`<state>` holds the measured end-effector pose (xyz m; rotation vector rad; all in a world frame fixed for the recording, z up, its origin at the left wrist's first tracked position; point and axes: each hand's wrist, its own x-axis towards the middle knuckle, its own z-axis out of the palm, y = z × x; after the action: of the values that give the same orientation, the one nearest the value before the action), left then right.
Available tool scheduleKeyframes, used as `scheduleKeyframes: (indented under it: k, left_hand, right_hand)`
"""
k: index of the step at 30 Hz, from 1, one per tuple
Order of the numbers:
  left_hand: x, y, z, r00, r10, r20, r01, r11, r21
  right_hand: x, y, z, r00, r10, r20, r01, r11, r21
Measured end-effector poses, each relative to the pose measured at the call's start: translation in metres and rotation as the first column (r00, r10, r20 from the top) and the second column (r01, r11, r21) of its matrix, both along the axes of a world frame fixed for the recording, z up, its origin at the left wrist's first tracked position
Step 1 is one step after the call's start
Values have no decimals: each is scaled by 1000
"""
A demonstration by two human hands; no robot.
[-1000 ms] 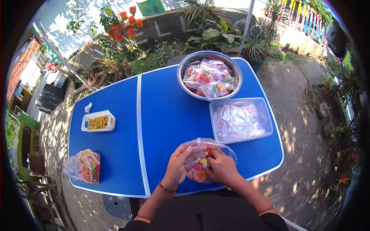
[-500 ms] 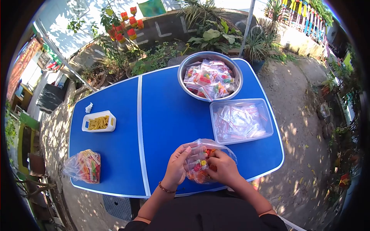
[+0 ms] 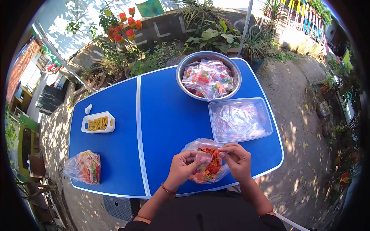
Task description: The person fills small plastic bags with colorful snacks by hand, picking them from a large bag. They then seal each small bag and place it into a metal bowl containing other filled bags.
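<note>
My left hand (image 3: 184,168) pinches a small clear zip bag (image 3: 201,158) with a few coloured pieces inside. Beside it, the fingers of my right hand (image 3: 237,161) are pressed together around a small red-orange piece (image 3: 217,153), partly covered by the fingertips. Both hands are above a larger clear plastic bag (image 3: 210,176), which lies open on the table and holds many small orange, red, yellow and green pieces. Exactly what the pieces are is too small to tell.
A metal bowl (image 3: 180,79) full of filled packets stands at the back of the blue table (image 3: 169,115). Nearer is a clear tub (image 3: 214,133) of flat plastic bags. To the left are a white basket (image 3: 110,126) of yellow sticks and a bag of coloured strips (image 3: 88,166).
My right hand has come up out of the larger bag and moved right, its fingertips now close to the small bag. My left hand has turned inward, still gripping the small bag.
</note>
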<state>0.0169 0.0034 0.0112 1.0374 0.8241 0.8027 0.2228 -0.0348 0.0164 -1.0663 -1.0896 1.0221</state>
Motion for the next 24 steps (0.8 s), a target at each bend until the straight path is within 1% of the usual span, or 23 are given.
scheduleKeyframes:
  k: [3,6,9,12,15,18,21,24]
  left_hand:
    - [1,-2,6,996,-52,-69,55,998,30]
    - [0,-4,3,990,-107,-95,114,990,79]
    - [1,-6,3,992,-120,-27,122,990,70]
    - [2,-5,12,990,-144,-8,144,990,-5]
    - [0,-3,1,984,-177,24,177,984,-8]
    - [0,-3,-1,984,-147,103,155,986,-68]
    - [3,-3,-4,955,29,296,39,974,-224]
    - [2,0,-7,923,119,366,-7,956,-293]
  right_hand:
    - [-3,-2,3,999,21,-35,-22,1000,-15]
    - [4,-4,1,959,83,270,-85,996,-5]
    - [4,-2,7,923,149,355,-147,989,-33]
    - [3,1,4,861,107,497,-179,979,100]
    - [5,-1,11,818,119,563,-189,980,67]
    - [-4,-1,18,943,79,322,-93,995,28]
    - [-3,-4,8,980,138,140,-113,979,-172]
    - [3,-4,19,887,355,296,-246,904,-349]
